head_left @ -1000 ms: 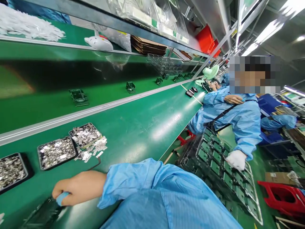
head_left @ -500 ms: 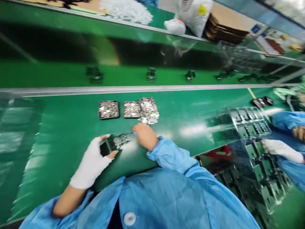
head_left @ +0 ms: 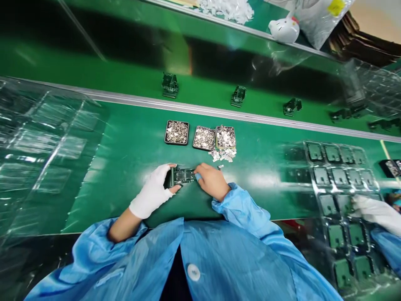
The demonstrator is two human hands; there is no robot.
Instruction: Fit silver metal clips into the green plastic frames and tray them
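Observation:
My left hand [head_left: 154, 187], in a white fingerless glove, is closed round the dark block end of a small circuit board assembly [head_left: 184, 175]. Thumb and fingertips press on opposite sides of it. The assembly's other end, with a thin board and metal parts, points right. At that end my right hand [head_left: 213, 180], bare except for blue at a fingertip, is closed with its fingers pinched. What the pinch holds is hidden. Beyond the hands are a left tray of small metal pieces [head_left: 177, 133], a middle tray [head_left: 204, 139] and a right tray [head_left: 226, 137].
Loose metal pieces [head_left: 223, 154] lie before the right tray. Similar assemblies [head_left: 238, 96] stand along the strip behind the metal rail [head_left: 188, 112]. Clear plastic trays [head_left: 40, 142] are at left. A compartment tray of green parts [head_left: 340, 175] is at right, with a co-worker's gloved hand [head_left: 374, 212] over it.
My right hand has come up against the assembly's right end; before, it was apart from it. The assembly now lies more level. The view has shifted left and tilted.

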